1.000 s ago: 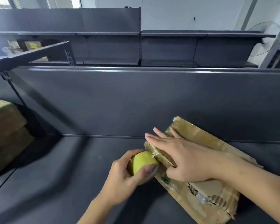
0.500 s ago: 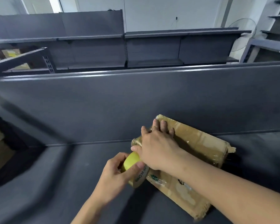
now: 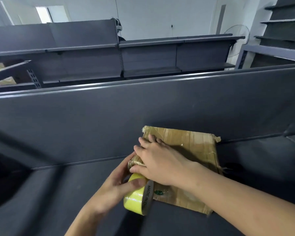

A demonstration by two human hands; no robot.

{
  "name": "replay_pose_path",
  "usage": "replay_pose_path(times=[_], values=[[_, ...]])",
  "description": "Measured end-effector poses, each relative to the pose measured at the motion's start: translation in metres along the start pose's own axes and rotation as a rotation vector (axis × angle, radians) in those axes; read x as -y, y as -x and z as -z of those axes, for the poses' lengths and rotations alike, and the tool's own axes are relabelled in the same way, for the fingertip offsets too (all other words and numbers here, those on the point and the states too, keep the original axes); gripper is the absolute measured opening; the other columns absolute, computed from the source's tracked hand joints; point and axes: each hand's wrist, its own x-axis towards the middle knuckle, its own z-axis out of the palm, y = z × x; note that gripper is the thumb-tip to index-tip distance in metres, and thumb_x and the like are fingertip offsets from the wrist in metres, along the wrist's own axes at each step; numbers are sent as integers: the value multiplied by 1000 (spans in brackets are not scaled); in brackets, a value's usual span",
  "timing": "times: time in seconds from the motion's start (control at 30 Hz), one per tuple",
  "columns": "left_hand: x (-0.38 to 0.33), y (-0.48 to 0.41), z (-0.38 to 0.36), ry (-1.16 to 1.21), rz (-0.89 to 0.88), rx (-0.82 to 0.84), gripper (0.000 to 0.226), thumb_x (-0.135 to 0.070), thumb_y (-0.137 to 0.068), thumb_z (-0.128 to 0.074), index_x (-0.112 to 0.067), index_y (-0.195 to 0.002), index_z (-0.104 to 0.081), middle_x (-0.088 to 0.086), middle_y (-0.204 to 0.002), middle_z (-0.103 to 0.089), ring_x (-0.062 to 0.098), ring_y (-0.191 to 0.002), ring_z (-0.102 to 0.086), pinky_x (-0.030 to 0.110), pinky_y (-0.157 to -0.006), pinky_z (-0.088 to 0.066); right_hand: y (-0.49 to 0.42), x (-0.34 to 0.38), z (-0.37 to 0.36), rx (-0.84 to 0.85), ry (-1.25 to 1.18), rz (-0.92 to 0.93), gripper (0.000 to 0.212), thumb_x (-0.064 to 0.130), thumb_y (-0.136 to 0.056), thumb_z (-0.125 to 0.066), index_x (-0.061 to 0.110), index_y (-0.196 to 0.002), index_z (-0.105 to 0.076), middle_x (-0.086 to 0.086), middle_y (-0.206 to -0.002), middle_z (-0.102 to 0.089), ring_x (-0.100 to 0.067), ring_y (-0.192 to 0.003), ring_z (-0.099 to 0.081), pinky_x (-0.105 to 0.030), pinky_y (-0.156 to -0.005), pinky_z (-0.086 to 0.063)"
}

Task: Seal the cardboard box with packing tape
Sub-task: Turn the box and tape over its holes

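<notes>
The fingers (image 3: 134,183) of my left hand (image 3: 109,189) are curled round the tape roll (image 3: 134,199), thumb across its yellow band, clamped on it. Just beyond them, the fingers (image 3: 144,142) of my right hand (image 3: 157,160) lie straight and slightly spread, pressing flat on the cardboard box (image 3: 194,145) along its left edge. The roll stands on edge right under my right thumb, against the box's near-left corner.

My right palm hides whether a strip already runs from the roll onto the box. If I draw the roll away before the tape end is rubbed down, I judge it would peel off that frayed, crumpled corner. If my right fingers ease off, the pull could drag or swivel the box on the smooth surface. If my left fingers tilt the roll off its line, the tape may wrinkle or fold onto itself.

The box lies flat, top face up, directly beneath my right fingers and reaching away past them. Its long axis seems to run from me toward the back panel (image 3: 109,125), skewed a little to the right at the near end. Its far end is near or against that panel; I cannot tell which. Everything rests on the dark shelf (image 3: 58,193).
</notes>
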Motion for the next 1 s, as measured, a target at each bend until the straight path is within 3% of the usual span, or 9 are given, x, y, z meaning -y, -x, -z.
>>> replay_pose_path(times=[0.2,0.3,0.4,0.47,0.57,0.67,0.77,0.87,1.0], values=[[17,25,-22,-45,-85,-214,111,-48,-54,-93,-45,-150,-38,-8,-132,-70,17,-116,-71,28,-88,-58,5,1,8,-34,-31,254,65,51,-101,-48,8,-150,-42,-11,-164,-28,-33,-152,-19,-41,-119,-27],[22,31,-26,-120,-136,-296,119,-61,-49,-95,-46,-151,-36,-7,-139,-66,17,-119,-69,33,-94,-57,0,1,2,-78,27,335,74,57,-98,-50,6,-150,-41,-11,-162,-32,-29,-152,-24,-40,-122,-26],[27,29,-37,-171,-201,-361,115,-49,-58,-95,-32,-154,-36,-3,-148,-57,11,-131,-60,21,-99,-52,3,-6,-5,-135,120,240,92,71,-93,-43,8,-157,-28,-13,-166,-20,-29,-154,-20,-48,-126,-17],[32,26,-42,-180,-198,-419,117,-60,-57,-93,-35,-155,-35,-3,-148,-57,12,-133,-59,26,-105,-52,7,-8,-10,-116,112,130,94,73,-93,-36,9,-159,-17,-14,-168,-11,-33,-155,-14,-53,-124,-15],[43,25,-45,-224,-211,-550,116,-78,-51,-87,-40,-150,-41,-6,-142,-60,12,-130,-59,31,-105,-49,8,-7,-18,-139,104,84,92,73,-91,-27,7,-152,-37,-18,-159,-36,-39,-144,-39,-55,-115,-38],[51,30,-53,-149,-195,-793,80,-88,-44,-81,-43,-106,-60,-7,-99,-70,9,-89,-67,19,-81,-53,-1,-18,-29,-223,141,114,88,72,-85,-29,4,-125,-68,-18,-127,-68,-37,-111,-69,-45,-89,-60],[56,37,-68,-30,-13,-778,101,-95,-28,-75,-14,-86,-63,-1,-66,-65,10,-58,-60,15,-58,-48,-5,-23,-28,-273,205,179,85,69,-86,-31,3,-118,-72,-17,-120,-72,-34,-103,-73,-41,-83,-62],[55,44,-76,306,207,-437,106,-81,-24,-87,-11,-102,-74,13,-100,-78,30,-99,-74,42,-83,-58,-5,-26,-33,-316,224,211,82,68,-85,-33,3,-115,-74,-17,-117,-73,-32,-102,-74,-40,-81,-63],[38,22,-76,665,292,-455,107,-49,-33,-104,-11,-128,-70,26,-132,-66,51,-128,-57,67,-104,-43,-4,-26,-32,-311,145,213,76,67,-85,-40,5,-114,-74,-16,-117,-73,-34,-102,-73,-42,-80,-63]])
